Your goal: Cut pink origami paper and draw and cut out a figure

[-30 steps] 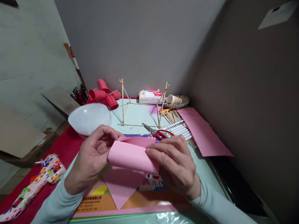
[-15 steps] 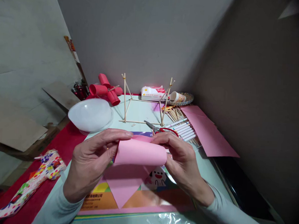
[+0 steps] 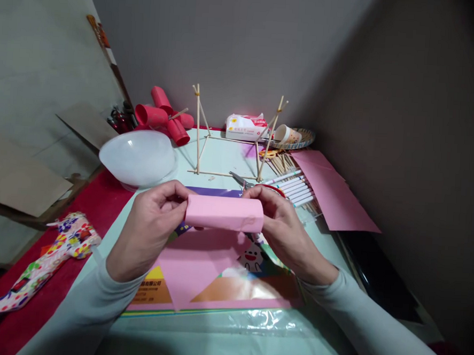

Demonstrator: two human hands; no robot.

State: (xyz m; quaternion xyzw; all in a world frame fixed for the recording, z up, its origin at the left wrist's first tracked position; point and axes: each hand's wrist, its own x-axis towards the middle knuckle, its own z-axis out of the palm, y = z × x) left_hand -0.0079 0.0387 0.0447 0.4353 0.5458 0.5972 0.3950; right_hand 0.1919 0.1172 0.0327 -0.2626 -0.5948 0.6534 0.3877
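A tube of rolled pink paper [image 3: 222,213] lies level between my two hands, above the table. My left hand [image 3: 150,220] pinches its left end between thumb and fingers. At the right end, my right hand [image 3: 284,228] grips the tube in the same way, some of its fingers hidden behind the paper. A small darker patch shows on the tube's front near its right end. Beneath it, a flat piece of pink paper [image 3: 193,274] with a pointed lower corner rests on a colourful printed packet [image 3: 246,293] with a cartoon dog.
Behind stand a wooden stick frame [image 3: 221,174], scissors [image 3: 239,180], white markers [image 3: 296,189] and a tissue pack [image 3: 244,127]. Left are a translucent bowl [image 3: 137,158], red paper tubes [image 3: 154,117] and a flower-patterned gun-shaped tool [image 3: 51,262]. Pink sheets [image 3: 332,194] lie right.
The pink paper has gone from a looser roll to a narrower tube, its darker patch now facing me. Both hands still hold its ends. The view has shifted, and the table things appear higher.
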